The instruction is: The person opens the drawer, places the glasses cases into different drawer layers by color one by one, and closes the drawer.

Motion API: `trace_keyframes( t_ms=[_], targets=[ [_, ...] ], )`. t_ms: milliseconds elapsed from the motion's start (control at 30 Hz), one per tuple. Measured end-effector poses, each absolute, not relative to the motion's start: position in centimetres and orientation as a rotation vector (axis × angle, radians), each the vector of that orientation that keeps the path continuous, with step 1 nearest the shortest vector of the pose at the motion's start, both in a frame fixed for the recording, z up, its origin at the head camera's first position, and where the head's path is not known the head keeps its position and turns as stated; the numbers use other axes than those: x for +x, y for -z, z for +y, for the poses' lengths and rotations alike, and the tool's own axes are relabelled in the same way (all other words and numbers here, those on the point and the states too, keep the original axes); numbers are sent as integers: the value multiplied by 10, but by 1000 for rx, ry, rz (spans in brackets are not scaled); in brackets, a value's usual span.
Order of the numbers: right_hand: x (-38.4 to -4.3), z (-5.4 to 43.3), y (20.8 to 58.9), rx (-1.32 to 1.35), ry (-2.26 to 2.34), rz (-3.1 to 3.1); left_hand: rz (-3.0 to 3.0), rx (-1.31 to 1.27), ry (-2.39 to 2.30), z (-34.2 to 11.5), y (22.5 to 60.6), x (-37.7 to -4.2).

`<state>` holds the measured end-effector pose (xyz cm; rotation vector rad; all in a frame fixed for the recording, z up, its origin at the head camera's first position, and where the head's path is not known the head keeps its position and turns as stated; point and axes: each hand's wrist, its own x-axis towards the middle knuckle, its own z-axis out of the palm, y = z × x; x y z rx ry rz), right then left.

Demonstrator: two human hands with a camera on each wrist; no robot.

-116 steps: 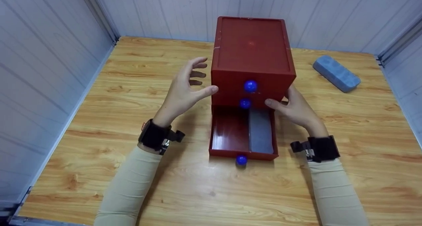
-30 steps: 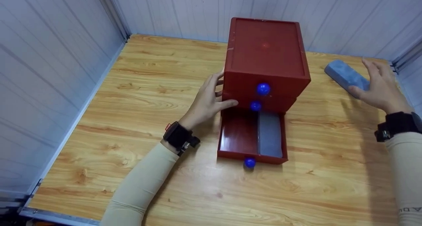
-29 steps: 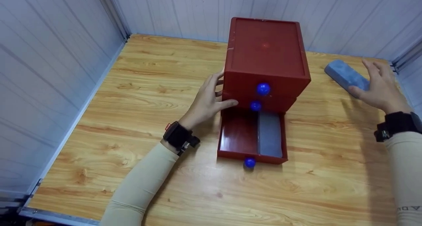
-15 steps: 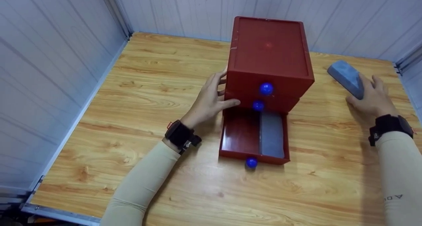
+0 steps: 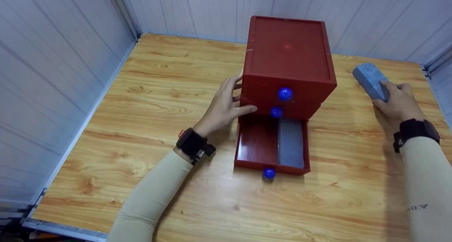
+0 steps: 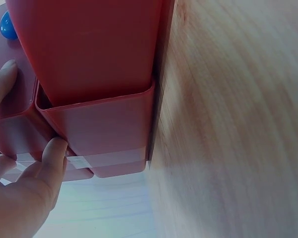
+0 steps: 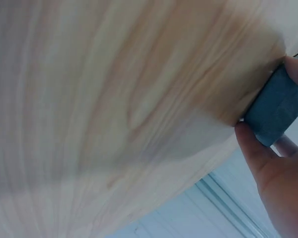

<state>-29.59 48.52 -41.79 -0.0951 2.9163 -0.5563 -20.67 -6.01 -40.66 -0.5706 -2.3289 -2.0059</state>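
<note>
A red drawer cabinet (image 5: 289, 51) with blue ball knobs stands at the back of the table. Its bottom drawer (image 5: 257, 143) is pulled out, and a long grey-blue block (image 5: 291, 143) lies along the right side inside. My left hand (image 5: 226, 104) holds the cabinet's left front corner, thumb on the front and fingers against the side; the left wrist view shows the fingertips (image 6: 57, 146) on the side wall. At the far right, a second grey-blue block (image 5: 369, 79) with a mottled top is pinched at its near end between the thumb and fingers of my right hand (image 5: 400, 101).
The wood-grain table (image 5: 169, 79) is enclosed by pale panelled walls (image 5: 197, 9) at the back and sides. A metal edge (image 5: 63, 228) runs along the near left. The open drawer's front and its blue knob (image 5: 269, 173) jut toward me.
My right hand has moved from beside the cabinet to the far-right block and taken hold of it, turning it slightly. My left hand has closed in on the cabinet's corner. The drawer remains pulled out.
</note>
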Motion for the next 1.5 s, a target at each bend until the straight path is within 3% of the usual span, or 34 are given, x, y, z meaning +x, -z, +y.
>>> trace_keyframes(
  t_ms=[1500],
  targets=[
    [-239, 434, 419, -243, 345, 3074, -2356, -559, 1990, -60, 406, -206]
  ],
)
